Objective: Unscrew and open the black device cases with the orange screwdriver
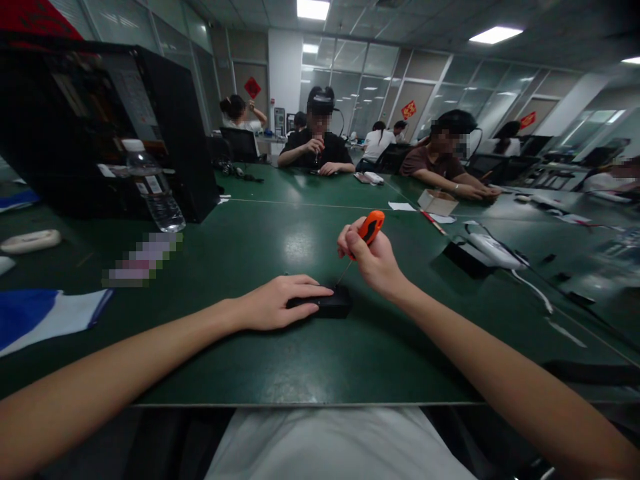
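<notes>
A small flat black device (334,305) lies on the green table (320,360) in front of me. My left hand (277,301) rests flat on its left part, fingers stretched out and pressing it down. My right hand (370,257) is closed round an orange-handled screwdriver (369,230), held upright and tilted. Its thin shaft points down-left onto the top of the black device.
A clear water bottle (153,187) and a large black case (95,127) stand at the left. A white-and-black tool (493,250) with a cord lies at the right. Blue-white cloth (45,317) sits at the near left. Other people sit across the table.
</notes>
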Tool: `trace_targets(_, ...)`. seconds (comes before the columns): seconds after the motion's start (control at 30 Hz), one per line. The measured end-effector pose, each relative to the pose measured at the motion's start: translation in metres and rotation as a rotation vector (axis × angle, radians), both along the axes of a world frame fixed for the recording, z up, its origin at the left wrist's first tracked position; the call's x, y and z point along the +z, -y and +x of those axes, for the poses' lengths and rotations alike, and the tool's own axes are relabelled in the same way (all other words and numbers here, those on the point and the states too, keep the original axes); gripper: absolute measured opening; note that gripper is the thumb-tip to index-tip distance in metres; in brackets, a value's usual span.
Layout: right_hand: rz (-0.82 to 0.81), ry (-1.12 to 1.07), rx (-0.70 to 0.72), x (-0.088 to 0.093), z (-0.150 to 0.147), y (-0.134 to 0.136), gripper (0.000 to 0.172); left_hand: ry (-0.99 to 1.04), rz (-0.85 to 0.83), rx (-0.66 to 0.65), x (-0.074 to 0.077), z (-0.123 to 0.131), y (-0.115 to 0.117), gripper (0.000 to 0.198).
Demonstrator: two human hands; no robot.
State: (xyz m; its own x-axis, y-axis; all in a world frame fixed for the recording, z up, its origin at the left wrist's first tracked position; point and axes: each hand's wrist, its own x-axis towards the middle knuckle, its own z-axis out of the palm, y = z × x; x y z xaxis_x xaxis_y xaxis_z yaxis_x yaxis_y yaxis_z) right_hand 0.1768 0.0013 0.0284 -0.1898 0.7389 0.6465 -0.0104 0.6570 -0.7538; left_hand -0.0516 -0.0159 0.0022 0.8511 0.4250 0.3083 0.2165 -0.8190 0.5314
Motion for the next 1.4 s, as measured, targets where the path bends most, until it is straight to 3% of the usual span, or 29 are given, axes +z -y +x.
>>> trace_targets(0.07,-0.016,0.036,-0.022,-0.001,0.0,0.0,0.043,-0.002,0.003,-0.012,0.002,0.0,0.0,0.041)
trace_targets(0.27,-0.028,0.276,0.094,0.004,0.008,-0.005,0.054,-0.017,0.002,-0.023,0.005,0.0,-0.001,0.041)
trace_targets(0.4,-0.004,0.38,0.04,0.008,0.016,-0.005,0.043,-0.036,0.0,-0.022,0.006,-0.001,-0.002,0.042)
trace_targets(0.57,-0.057,0.457,0.117,0.009,0.018,0.001,0.036,-0.032,-0.029,-0.021,0.005,0.0,-0.001,0.041)
trace_targets(0.77,-0.022,0.433,0.237,0.011,0.012,0.006,0.036,0.18,-0.028,0.155,0.002,0.01,0.008,0.038)
trace_targets(0.87,0.019,0.391,0.254,0.009,0.008,0.004,0.035,0.377,0.069,0.272,0.022,0.021,0.006,0.034)
trace_targets(0.97,0.024,0.378,0.244,0.006,0.006,0.0,0.035,0.467,0.256,0.293,0.058,0.035,-0.002,0.028)
trace_targets(1.03,-0.013,0.393,0.227,0.004,0.006,-0.002,0.035,0.452,0.352,0.264,0.085,0.044,-0.008,0.038)
trace_targets(1.1,-0.045,0.413,0.212,0.004,0.007,-0.002,0.033,0.362,0.29,0.159,0.109,0.05,-0.013,0.037)
trace_targets(1.17,-0.05,0.42,0.216,0.006,0.007,-0.002,0.031,0.189,0.125,0.039,0.127,0.052,-0.016,0.032)
trace_targets(1.27,-0.035,0.43,0.273,0.009,0.006,0.001,0.031,0.004,-0.043,-0.049,0.143,0.049,-0.018,0.031)
trace_targets(1.4,-0.067,0.44,0.337,0.007,0.005,0.004,0.032,0.003,0.065,0.028,0.151,0.046,-0.018,0.023)
